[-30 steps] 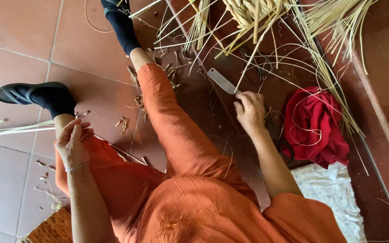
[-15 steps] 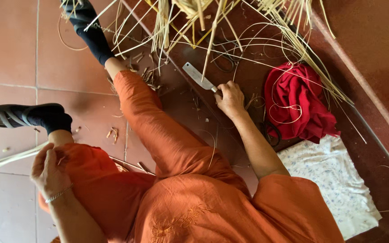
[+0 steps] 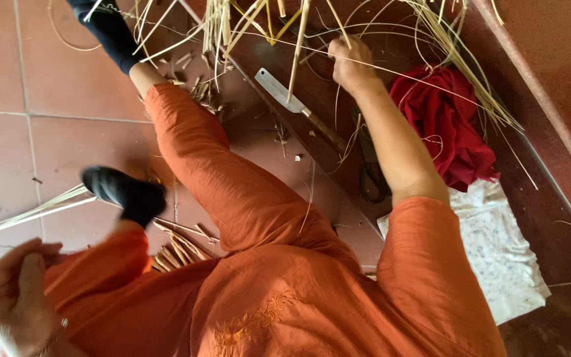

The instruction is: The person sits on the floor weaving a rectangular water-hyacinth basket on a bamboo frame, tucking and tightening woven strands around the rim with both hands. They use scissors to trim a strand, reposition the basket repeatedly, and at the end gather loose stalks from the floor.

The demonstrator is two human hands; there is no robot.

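At the lower left of the frame the left hand (image 3: pixel 18 297) is curled, its grip pressed on a bundle of pale flat cane strips (image 3: pixel 28 215) that runs off the left edge over the reddish tiled floor (image 3: pixel 8 79). Just right of it sits a black-socked foot (image 3: pixel 127 193), with short cane offcuts (image 3: pixel 176 248) beside the orange trouser leg (image 3: pixel 232 185). In the upper middle a broad-bladed knife with a wooden handle (image 3: pixel 299 106) lies on the floor. Right of it, at the top, the right hand (image 3: pixel 351 66) reaches into a tangle of long yellow cane stalks (image 3: pixel 252 26), fingers closed among thin strands; which strand it pinches I cannot tell. Farther right lie a crumpled red cloth (image 3: pixel 451 125) and a white patterned cloth (image 3: pixel 497 251).
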